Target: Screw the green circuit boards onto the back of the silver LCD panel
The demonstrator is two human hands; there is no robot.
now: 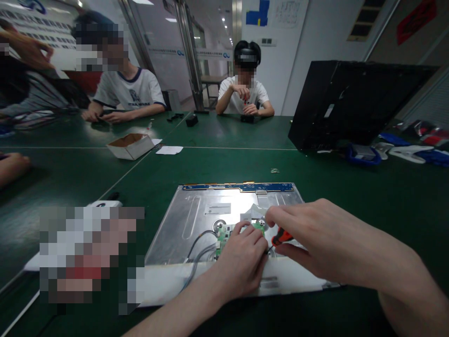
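A flat metal display panel (171, 229) lies on the table in front of me, a blue circuit strip (210, 187) along its far edge. On its middle sits a green circuit board (224, 231), largely covered by my left hand (245, 255). That hand is closed, its fingers bent together and pressed on the board. My right hand (308, 234) is closed round the red and black handle of a screwdriver (281, 236), which is tilted. Its shaft points down by my left fingers at the board's right side; the tip is hidden. Dark cables (198, 262) run from the board's left side.
A large black monitor housing (336, 103) stands at the right, near blue and white clamps (410, 152). An open cardboard box (131, 146) and white paper (169, 150) lie left of centre. Two people (128, 93) (245, 89) sit across the green table (224, 164).
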